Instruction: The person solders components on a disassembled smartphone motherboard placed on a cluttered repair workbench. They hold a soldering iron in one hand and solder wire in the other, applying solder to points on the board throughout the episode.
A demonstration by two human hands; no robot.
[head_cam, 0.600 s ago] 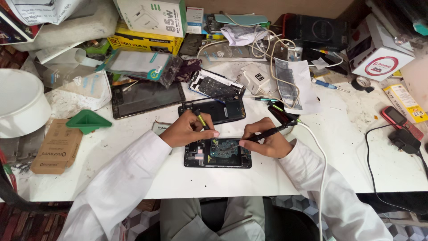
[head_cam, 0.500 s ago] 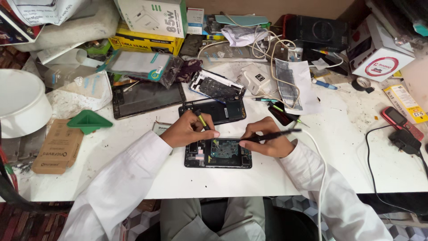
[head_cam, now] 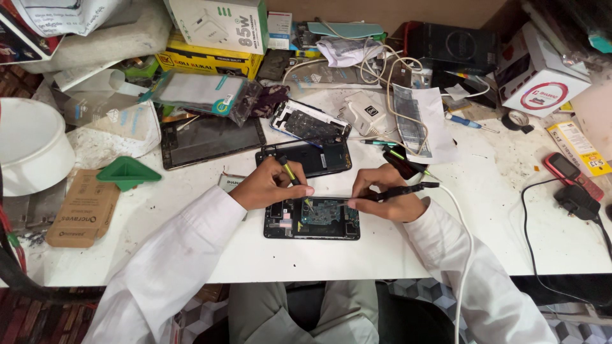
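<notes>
The white workbench spreads under me, crowded along its far edge with boxes, cables and spare phone shells, leaving me bare room in front. There the opened phone lies flat, back off and circuit board upward, close to my chest so both wrists can rest beside it. My right hand pinches a black corded tool low like a pen, its tip toward the board. My left hand pinches slim yellow-green tweezers, fingers pressed together for steadiness. My knuckles hide where the tips meet, and the tiny parts are too small to make out.
</notes>
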